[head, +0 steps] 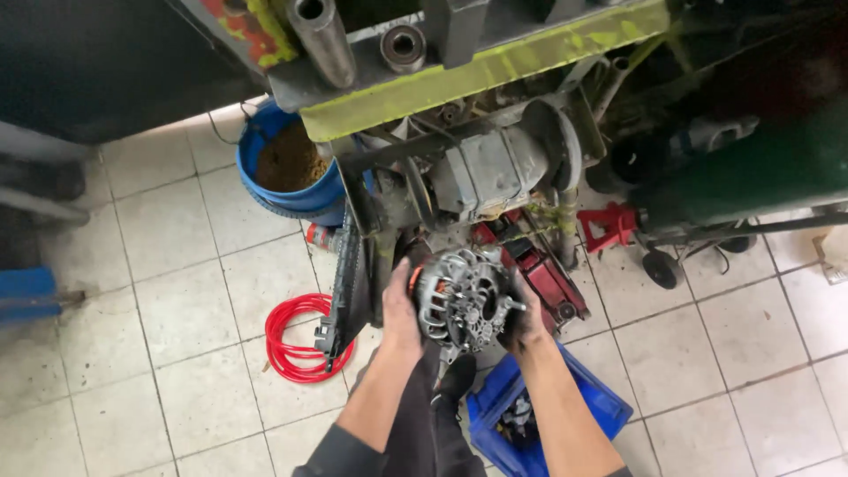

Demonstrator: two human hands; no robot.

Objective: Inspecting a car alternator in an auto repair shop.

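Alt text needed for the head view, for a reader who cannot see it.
Both hands, left and right, hold a grey metal alternator above a tiled floor, in front of a yellow-green workbench. A coiled red hose, a blue bucket and a blue crate lie nearby.

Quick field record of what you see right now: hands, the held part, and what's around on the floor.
left hand: grips the alternator's left side
right hand: grips its right side
alternator: grey metal, held up between both hands
below: blue crate on tiled floor
left: red hose coil, blue bucket with brown contents
ahead: yellow-green machine frame, red jack
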